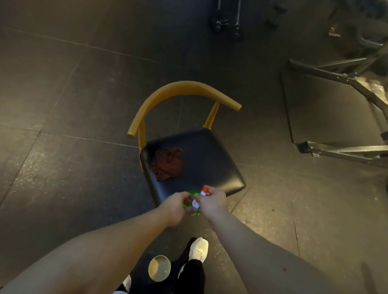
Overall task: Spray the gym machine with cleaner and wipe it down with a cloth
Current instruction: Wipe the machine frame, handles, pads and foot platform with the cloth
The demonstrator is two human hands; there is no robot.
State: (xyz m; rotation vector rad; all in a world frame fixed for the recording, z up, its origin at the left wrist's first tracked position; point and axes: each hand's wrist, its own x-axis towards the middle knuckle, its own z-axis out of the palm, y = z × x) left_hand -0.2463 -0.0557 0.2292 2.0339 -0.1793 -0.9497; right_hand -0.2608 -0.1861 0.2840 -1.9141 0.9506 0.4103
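Forearms fill the bottom of the view, reaching forward toward the chair (210,163). Below them, on the near side of the chair, a white shoe (198,249) and a round tan tub (159,268) sit on the dark floor, the tub just beside the foot.

Over the chair's near corner, the left hand (175,207) has its fingers curled round the body of the green spray bottle (187,203). The right hand (210,204) pinches the bottle's red-and-white spray head. Exact finger placement is too small to tell.

A brown cloth (168,164) lies crumpled on the chair seat toward its backrest side, untouched. The gym machine (354,85) stands well apart, beyond and to the right of the chair. Dumbbells (227,13) lie far behind the chair.

Judgement: this is still prep, nothing has been sprayed or wiped.

Risks:
- If the head is being twisted loose, the bottle could tip and spill cleaner on the seat or floor, leaving a slip spot.
- I can't tell where the nozzle points, so a squeeze here could hit the chair or cloth instead of the machine.
- A step back could kick the tub.
- Both hands are busy, so the cloth may get left behind.
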